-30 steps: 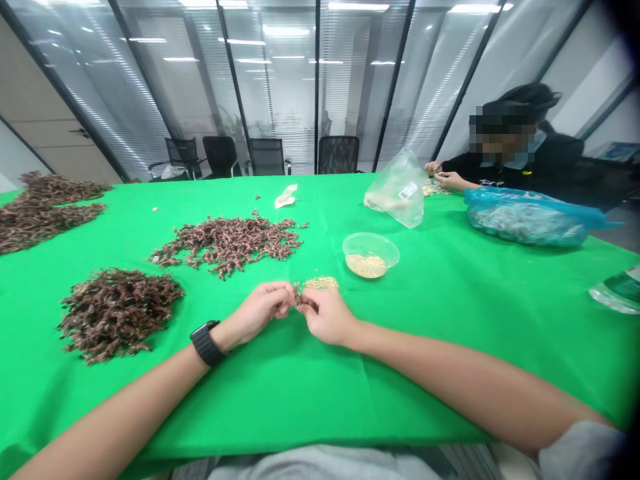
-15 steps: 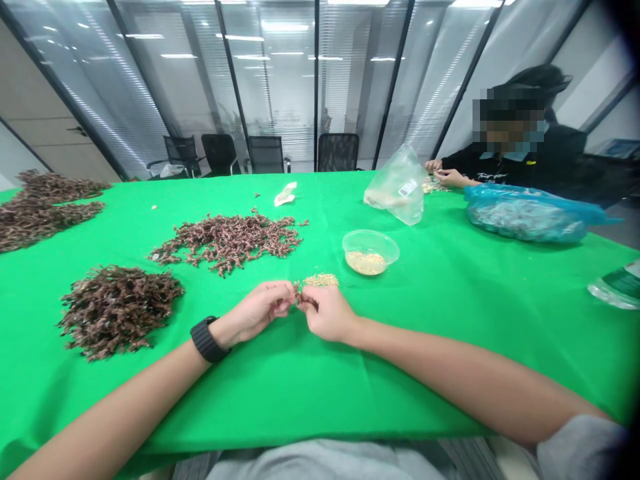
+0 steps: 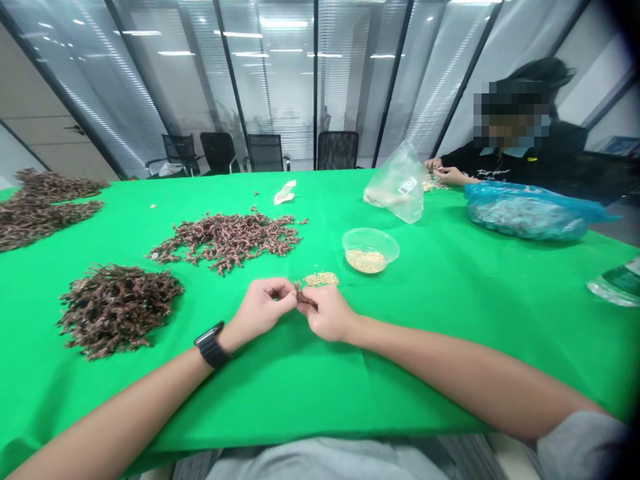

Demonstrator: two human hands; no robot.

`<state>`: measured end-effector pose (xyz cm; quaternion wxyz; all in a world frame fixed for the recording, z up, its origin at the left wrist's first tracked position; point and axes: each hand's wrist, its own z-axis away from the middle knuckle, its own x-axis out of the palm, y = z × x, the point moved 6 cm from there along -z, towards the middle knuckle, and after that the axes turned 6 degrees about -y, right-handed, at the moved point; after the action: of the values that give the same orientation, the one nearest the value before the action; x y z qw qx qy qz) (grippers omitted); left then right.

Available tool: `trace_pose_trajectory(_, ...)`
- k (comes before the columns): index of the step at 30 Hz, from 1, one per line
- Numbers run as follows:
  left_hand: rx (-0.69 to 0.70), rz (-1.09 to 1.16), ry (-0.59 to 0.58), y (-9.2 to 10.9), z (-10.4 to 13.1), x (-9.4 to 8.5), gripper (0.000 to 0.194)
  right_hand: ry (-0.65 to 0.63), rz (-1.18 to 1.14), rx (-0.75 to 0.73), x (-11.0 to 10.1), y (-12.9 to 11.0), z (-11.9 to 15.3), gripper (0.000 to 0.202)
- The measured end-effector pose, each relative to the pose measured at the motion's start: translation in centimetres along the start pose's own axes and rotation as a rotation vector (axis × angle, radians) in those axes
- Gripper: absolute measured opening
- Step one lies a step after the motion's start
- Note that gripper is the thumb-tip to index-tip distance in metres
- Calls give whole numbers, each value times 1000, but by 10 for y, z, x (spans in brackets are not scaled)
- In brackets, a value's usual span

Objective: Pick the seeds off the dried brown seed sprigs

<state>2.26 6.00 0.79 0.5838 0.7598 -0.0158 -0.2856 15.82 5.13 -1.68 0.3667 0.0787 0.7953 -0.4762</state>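
Observation:
Fingertip to fingertip, my left hand (image 3: 266,308) and my right hand (image 3: 330,312) meet above the green cloth. Between them is a small brown knobbly, twisted piece (image 3: 306,301), mostly covered by the fingers. My right hand grips it, while the thumb and forefinger of my left hand pinch at its left end. Just beyond the right knuckles lies a little heap of golden grains (image 3: 323,279). Behind that stands a clear round plastic bowl (image 3: 371,238) with more of these grains in it.
Similar brown pieces form a loose pile (image 3: 235,240) beyond my hands, a taller pile (image 3: 117,310) at left and a far-left heap (image 3: 45,207). A clear bag (image 3: 397,190), blue bag (image 3: 530,212), paper scrap (image 3: 285,192) and bottle (image 3: 620,283) lie around. A person (image 3: 530,147) sits far right.
My left hand has turned at the wrist, with its thumb and forefinger now forming a rounded pinch and the watch face showing more. My right hand has hardly moved.

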Motion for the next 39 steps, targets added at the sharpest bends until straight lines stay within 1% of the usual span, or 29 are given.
trace_pose_trajectory(3,16,-20,-8,3,1,-1,19,16,-2,0,-2,-1,0,23)
trace_pose_trajectory(7,-46,90,-37,5,-1,0,22,46,29,-10,-3,-2,1,20)
trace_pose_trajectory(11,-117,199,-58,2,-2,2,18,49,99,-17,-4,-2,1,17)
trace_pose_trajectory(13,-127,231,-60,1,-2,3,17,49,127,-19,-4,-2,2,16)
trace_pose_trajectory(17,-106,221,-55,2,-2,3,16,45,160,-15,-3,-1,2,14)
trace_pose_trajectory(28,-39,61,-15,-2,1,2,17,33,155,-27,-3,-5,3,13)
trace_pose_trajectory(31,-21,68,-17,0,1,1,19,50,141,-23,-4,-4,3,14)
trace_pose_trajectory(34,-31,116,-39,-1,-1,1,21,64,103,-19,-5,-3,2,16)
trace_pose_trajectory(37,-31,142,-51,-1,-2,-1,27,68,68,-12,-5,-2,1,19)
trace_pose_trajectory(39,-24,137,-36,-1,-3,-2,33,67,60,-2,-5,-1,0,21)
